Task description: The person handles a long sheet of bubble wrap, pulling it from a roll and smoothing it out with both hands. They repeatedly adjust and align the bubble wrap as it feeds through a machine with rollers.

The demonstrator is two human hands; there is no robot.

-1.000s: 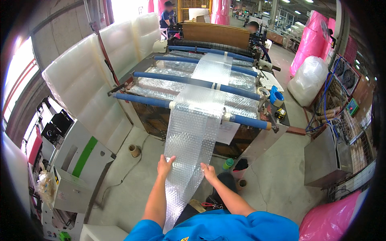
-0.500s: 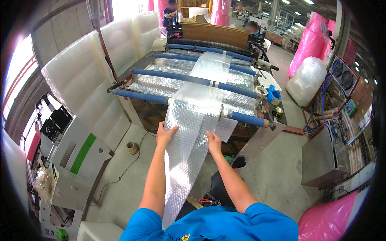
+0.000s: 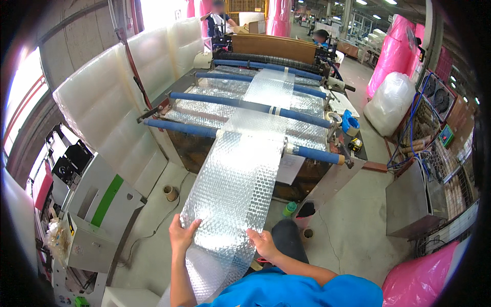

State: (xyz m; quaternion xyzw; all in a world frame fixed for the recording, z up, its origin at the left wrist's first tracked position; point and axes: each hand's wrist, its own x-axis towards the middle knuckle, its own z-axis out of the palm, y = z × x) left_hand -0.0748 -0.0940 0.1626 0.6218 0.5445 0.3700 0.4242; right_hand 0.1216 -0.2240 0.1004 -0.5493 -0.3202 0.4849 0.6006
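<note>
A long strip of clear bubble wrap (image 3: 230, 179) runs over the blue rollers of a machine and slopes down toward me. My left hand (image 3: 182, 233) pinches its left edge, thumb on top and fingers underneath. On the right edge my right hand (image 3: 261, 242) grips it the same way, a little nearer my body. Between the two hands the strip is spread nearly flat, and its loose end hangs down across my lap. The nearest blue roller (image 3: 317, 154) carries the strip where it leaves the machine.
Blue tape (image 3: 351, 124) and a yellow tape measure (image 3: 355, 144) sit at the machine's right corner. A green bottle (image 3: 289, 209) and a pink bin (image 3: 304, 221) stand below. White wrapped panels (image 3: 102, 82) line the left. Two people are beyond the machine.
Both hands have come down toward my body with the bubble wrap, the left also moving left. More strip now stretches from the roller, wider and flatter than before.
</note>
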